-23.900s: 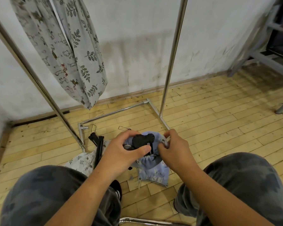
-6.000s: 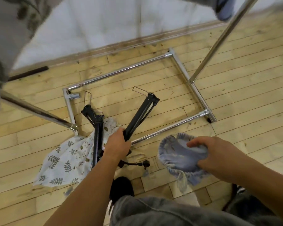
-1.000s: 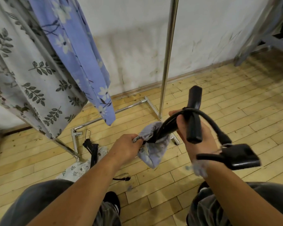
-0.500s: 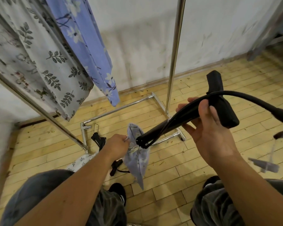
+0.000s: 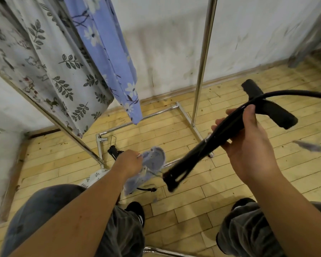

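My right hand (image 5: 248, 145) grips a black hand pump (image 5: 208, 145) by its barrel, held slanted with its foot end low at the centre and its T-handle (image 5: 271, 110) up at the right. A black hose (image 5: 295, 93) arcs from the pump off the right edge. My left hand (image 5: 130, 162) pinches a small light-blue drawstring pouch (image 5: 152, 164), which hangs just left of the pump's lower end.
A chrome clothes rack (image 5: 202, 58) stands ahead on a wooden floor, with a leaf-print cloth (image 5: 54, 62) and a blue floral cloth (image 5: 107, 49) hanging from it. Another black pump (image 5: 112, 152) and a leaf-print cloth (image 5: 93, 179) lie on the floor by the rack's base. My knees frame the bottom.
The pump's lower end has come out of the blue pouch and swung down and right. My left hand with the pouch has dropped lower.
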A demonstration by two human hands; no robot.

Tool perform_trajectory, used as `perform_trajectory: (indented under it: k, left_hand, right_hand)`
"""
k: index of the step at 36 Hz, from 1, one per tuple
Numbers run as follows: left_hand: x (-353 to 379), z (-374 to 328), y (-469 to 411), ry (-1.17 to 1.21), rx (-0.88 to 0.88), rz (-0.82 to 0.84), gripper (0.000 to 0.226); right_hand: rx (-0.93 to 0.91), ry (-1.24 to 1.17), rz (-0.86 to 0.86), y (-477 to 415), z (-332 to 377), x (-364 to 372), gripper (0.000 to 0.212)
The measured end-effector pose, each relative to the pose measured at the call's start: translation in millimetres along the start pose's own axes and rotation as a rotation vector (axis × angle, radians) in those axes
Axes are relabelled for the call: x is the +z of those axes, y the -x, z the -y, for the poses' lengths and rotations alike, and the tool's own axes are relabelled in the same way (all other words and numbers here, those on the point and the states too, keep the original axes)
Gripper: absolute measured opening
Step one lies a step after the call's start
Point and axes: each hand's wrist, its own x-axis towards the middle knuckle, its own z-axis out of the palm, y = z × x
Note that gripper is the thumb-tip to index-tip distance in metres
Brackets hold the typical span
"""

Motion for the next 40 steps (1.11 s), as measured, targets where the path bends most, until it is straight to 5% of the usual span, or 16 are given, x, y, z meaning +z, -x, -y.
perform_trajectory:
  k: [14,20,28,40]
  left_hand:
    - [-8.6,-38.2,8.8,0.410,0.083,-0.174,0.047]
    - [-16.3,-54.6,16.3,0.564,0.144,-0.131,0.042]
    - [-27.4,-79.7,34.2,0.798,0.299,-0.034,0.034]
    - [-41.0,-92.3,59.9,0.759,0.565,-0.009,0.026]
  right_hand:
    - [0.105,0.484,0.218,4.6,-55.3,8.3,0.048]
    - [0.157,0.527,0.276,3.2,-67.6,13.2,0.056]
    - [0.108,0.750,0.371,3.2,-85.0,22.7,0.030]
    - [0.070,1.025,0.359,-6.1,-95.6,33.9,0.034]
